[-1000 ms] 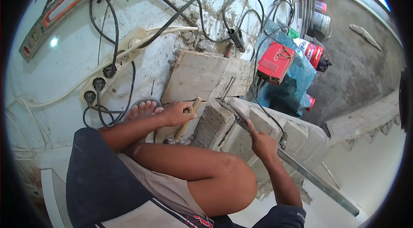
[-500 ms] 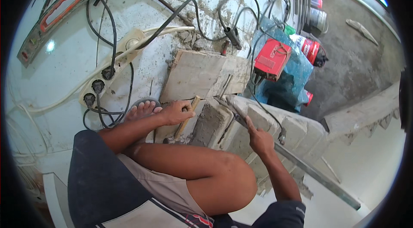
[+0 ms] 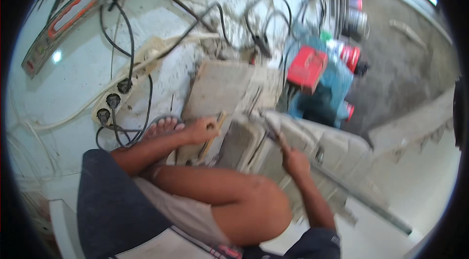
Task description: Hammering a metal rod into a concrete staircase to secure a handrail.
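Note:
My left hand (image 3: 199, 131) is closed round the wooden handle of a hammer (image 3: 208, 146), which stands tilted beside my bent leg. The hammer's lower end is blurred. On the right, my right hand (image 3: 295, 162) grips a long grey metal bar (image 3: 361, 199), with the index finger stretched along it. The bar slants from the top of a concrete block (image 3: 239, 142) down to the lower right. A thin metal rod (image 3: 254, 100) sticks up near its upper end. Beyond the block lies a dusty wooden board (image 3: 217, 85).
A power strip (image 3: 115, 94) with several plugs and loose cables lies left of my bare foot (image 3: 163, 126). A long level (image 3: 88, 7) rests at the far left. A red box-shaped machine (image 3: 307, 69) sits on blue plastic sheeting (image 3: 332, 95). Rubble and buckets lie farther off.
The view has shifted slightly and is more blurred. Both hands keep their holds on the hammer and the bar, with little movement.

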The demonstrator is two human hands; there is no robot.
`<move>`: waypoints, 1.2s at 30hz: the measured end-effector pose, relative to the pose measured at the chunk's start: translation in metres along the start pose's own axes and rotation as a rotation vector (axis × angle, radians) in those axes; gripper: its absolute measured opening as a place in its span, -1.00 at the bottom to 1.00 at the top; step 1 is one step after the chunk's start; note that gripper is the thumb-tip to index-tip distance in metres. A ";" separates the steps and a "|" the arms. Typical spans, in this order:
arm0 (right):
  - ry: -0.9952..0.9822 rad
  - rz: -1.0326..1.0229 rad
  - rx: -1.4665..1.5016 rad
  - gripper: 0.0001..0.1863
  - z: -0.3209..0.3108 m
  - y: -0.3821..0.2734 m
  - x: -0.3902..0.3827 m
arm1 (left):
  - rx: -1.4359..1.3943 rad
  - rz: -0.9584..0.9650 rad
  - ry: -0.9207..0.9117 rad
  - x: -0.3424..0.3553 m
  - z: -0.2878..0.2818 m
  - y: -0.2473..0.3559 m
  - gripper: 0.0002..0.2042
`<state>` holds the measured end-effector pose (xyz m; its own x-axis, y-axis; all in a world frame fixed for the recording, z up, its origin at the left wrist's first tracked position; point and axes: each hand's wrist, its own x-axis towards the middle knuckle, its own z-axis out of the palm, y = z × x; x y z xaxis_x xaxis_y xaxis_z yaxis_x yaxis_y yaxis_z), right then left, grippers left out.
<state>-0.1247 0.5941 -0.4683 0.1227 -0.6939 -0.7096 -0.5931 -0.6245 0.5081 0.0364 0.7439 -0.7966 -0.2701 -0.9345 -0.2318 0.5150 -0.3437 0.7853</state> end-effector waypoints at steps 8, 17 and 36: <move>0.911 -0.542 0.257 -0.28 -0.080 -0.059 -0.007 | -0.018 -0.098 0.034 0.003 -0.014 0.008 -0.76; 0.120 -0.040 -0.028 -0.26 -0.045 -0.050 -0.020 | 0.044 0.098 0.076 0.004 -0.009 -0.014 -0.74; 0.507 -0.187 0.178 -0.38 -0.063 -0.060 -0.018 | -0.060 -0.046 0.019 0.007 -0.010 -0.006 -0.75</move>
<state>-0.0414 0.6213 -0.4558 0.5789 -0.6901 -0.4344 -0.6443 -0.7136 0.2750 0.0397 0.7383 -0.8093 -0.2795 -0.9190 -0.2781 0.5502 -0.3906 0.7380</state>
